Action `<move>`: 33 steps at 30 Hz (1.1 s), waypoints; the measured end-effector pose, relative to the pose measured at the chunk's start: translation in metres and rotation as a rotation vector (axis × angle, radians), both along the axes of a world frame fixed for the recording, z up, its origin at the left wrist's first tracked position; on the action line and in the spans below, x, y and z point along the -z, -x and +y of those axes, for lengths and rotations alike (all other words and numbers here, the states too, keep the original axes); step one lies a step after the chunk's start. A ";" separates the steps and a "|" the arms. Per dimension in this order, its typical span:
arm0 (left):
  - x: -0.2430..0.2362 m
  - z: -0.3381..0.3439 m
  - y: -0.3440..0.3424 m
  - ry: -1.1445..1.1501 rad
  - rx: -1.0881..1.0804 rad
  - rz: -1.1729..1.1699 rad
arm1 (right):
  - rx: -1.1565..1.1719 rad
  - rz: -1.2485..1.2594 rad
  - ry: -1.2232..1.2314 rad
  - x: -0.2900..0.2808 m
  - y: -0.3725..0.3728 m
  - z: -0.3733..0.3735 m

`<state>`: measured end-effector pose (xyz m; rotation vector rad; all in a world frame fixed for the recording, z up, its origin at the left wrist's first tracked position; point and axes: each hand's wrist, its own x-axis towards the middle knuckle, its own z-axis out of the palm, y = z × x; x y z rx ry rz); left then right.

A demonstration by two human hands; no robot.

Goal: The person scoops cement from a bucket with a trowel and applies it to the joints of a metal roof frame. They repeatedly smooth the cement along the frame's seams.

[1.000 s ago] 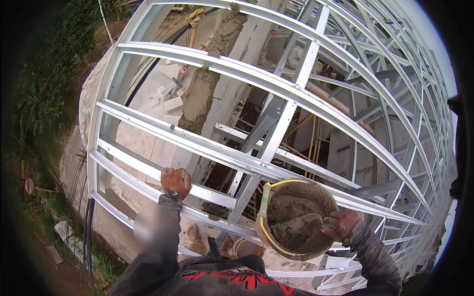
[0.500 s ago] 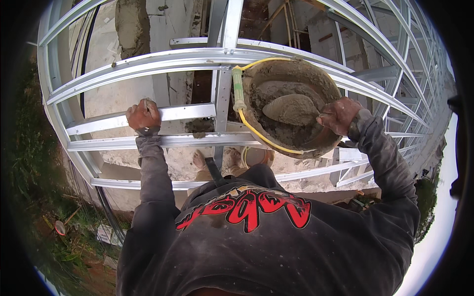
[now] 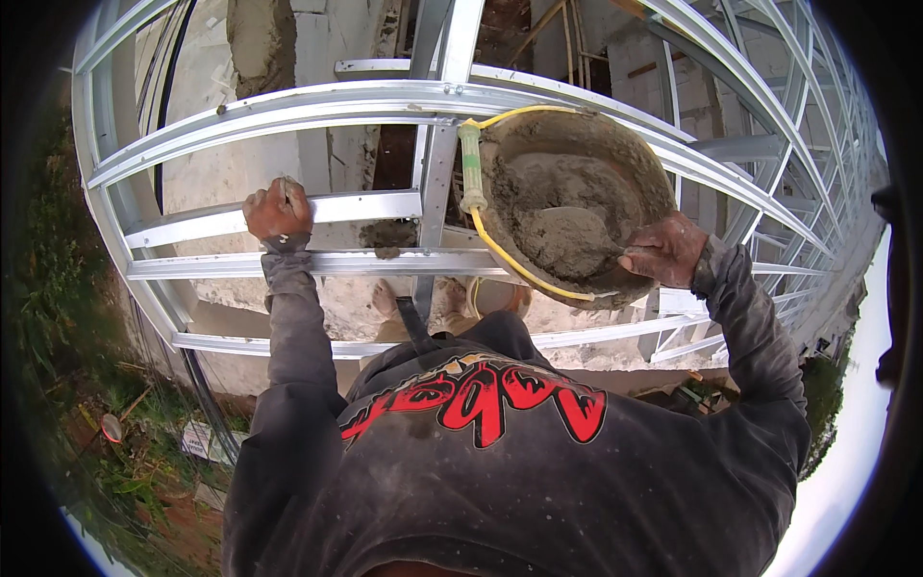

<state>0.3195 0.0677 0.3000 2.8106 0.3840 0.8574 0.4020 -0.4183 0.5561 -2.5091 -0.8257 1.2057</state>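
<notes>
My left hand (image 3: 277, 209) is closed around a silver metal batten (image 3: 370, 206) of the open frame. Off to the right, my right hand (image 3: 665, 250) grips a trowel (image 3: 569, 234) by its handle, which the fingers mostly hide. The trowel blade lies in grey mortar (image 3: 567, 181), partly sunk and coated with it. A mortar-caked bucket (image 3: 646, 162) holds the mix and rests on the metal frame. Its yellow handle (image 3: 512, 260), with a pale green grip (image 3: 471, 168), hangs over the left side.
Silver roof-frame bars (image 3: 288, 108) cross all around, with gaps down to lower levels. My bare feet (image 3: 385, 298) stand below, beside a second bucket (image 3: 502, 297). Mortar (image 3: 389, 236) sticks near the beam joint. Plants (image 3: 67, 327) and cables (image 3: 207, 399) lie far below left.
The trowel blade has sunk lower into the mortar, so less of it shows. My right hand has shifted slightly down and right. My left hand keeps its place on the batten.
</notes>
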 end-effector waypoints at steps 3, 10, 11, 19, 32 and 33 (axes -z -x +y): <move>-0.009 -0.002 0.001 0.038 0.000 0.045 | 0.229 0.188 -0.107 -0.018 0.005 -0.015; -0.046 0.002 -0.005 0.142 0.035 0.447 | 0.707 0.187 -0.577 -0.077 0.043 0.057; -0.048 0.003 -0.006 0.171 0.014 0.485 | 0.706 0.230 -0.741 -0.080 0.047 0.076; -0.044 0.005 0.000 0.237 0.012 0.326 | 0.792 0.923 -1.462 -0.060 -0.002 0.284; -0.035 0.011 0.001 0.307 0.074 0.180 | 0.802 -0.989 -0.760 -0.035 -0.226 0.525; -0.035 0.011 0.001 0.311 0.085 0.218 | 0.822 -0.991 -0.581 -0.034 -0.236 0.532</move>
